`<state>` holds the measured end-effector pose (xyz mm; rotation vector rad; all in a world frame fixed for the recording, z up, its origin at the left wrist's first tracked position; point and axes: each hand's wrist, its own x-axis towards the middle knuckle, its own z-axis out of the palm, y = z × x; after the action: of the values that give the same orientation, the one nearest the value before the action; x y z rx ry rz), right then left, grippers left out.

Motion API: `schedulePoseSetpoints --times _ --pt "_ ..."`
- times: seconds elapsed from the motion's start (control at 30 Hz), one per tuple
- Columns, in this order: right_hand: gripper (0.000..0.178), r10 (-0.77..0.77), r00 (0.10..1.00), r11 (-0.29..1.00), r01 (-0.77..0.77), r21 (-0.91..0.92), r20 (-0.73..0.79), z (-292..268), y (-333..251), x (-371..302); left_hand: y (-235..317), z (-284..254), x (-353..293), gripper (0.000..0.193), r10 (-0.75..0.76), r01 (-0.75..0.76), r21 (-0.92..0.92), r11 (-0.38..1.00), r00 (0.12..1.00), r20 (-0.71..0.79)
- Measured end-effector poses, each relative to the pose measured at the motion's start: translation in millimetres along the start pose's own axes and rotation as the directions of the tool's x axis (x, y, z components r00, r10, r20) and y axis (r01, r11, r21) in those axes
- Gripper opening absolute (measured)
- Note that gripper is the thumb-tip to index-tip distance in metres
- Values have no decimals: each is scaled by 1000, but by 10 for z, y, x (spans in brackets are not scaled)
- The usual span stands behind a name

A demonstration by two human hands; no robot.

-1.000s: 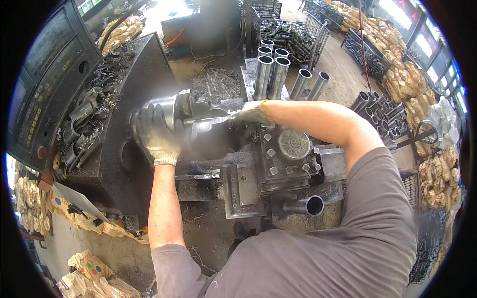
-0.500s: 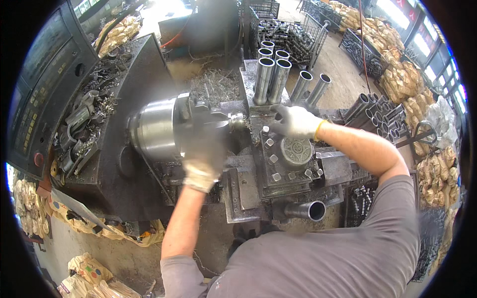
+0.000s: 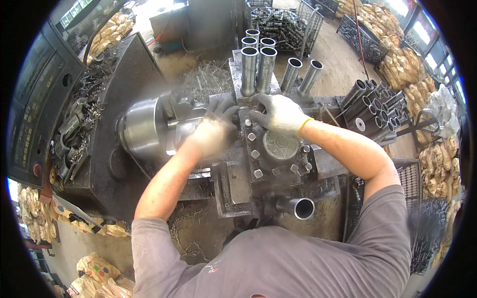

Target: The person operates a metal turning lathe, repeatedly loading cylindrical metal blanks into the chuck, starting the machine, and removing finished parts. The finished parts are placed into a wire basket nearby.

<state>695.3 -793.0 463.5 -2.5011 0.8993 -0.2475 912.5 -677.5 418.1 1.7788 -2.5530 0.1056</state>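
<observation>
My left hand (image 3: 217, 128), in a pale glove with dark fingers, is between the lathe chuck (image 3: 144, 126) and the square tool post (image 3: 268, 174). Motion blurs its fingers, and whether they hold anything is hidden. At the far left corner of the tool post is my right hand (image 3: 282, 114), in a white glove with dark fingertips. Its fingers and thumb curl in around something dark that I cannot make out. Square-headed bolts (image 3: 255, 154) ring the round cap (image 3: 281, 145) of the post. The chuck is bare shiny metal at its rim, with jaws facing the tool post.
Several steel tubes (image 3: 267, 69) stand upright behind the tool post, and more tubes (image 3: 377, 111) are stacked at the right. A single tube (image 3: 302, 208) lies at the near side. Metal scraps (image 3: 74, 121) cover the ledge beside the control panel (image 3: 37, 114). Wire bins (image 3: 283, 30) stand behind.
My left hand has moved right, from in front of the chuck jaws to beside the tool post. My right hand stays at the post's far corner. The whole view has shifted slightly.
</observation>
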Motion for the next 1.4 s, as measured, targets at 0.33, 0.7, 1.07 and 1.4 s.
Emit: schedulePoseSetpoints --times 0.33,0.7,1.07,1.4 --pt "54 -40 998 999 42 31 -55 39 82 -1 32 678 3 21 2 37 197 980 980 -197" --pt "75 -91 954 991 58 124 284 -22 -4 657 -79 -8 -665 75 -441 528 -16 849 691 -573" --pt "31 -413 808 906 411 100 419 252 62 1088 -339 88 -647 78 -502 485 -167 859 731 -461" --pt "47 238 673 949 -6 -316 700 63 26 1369 -308 -14 -643 76 -534 511 -181 840 723 -438"
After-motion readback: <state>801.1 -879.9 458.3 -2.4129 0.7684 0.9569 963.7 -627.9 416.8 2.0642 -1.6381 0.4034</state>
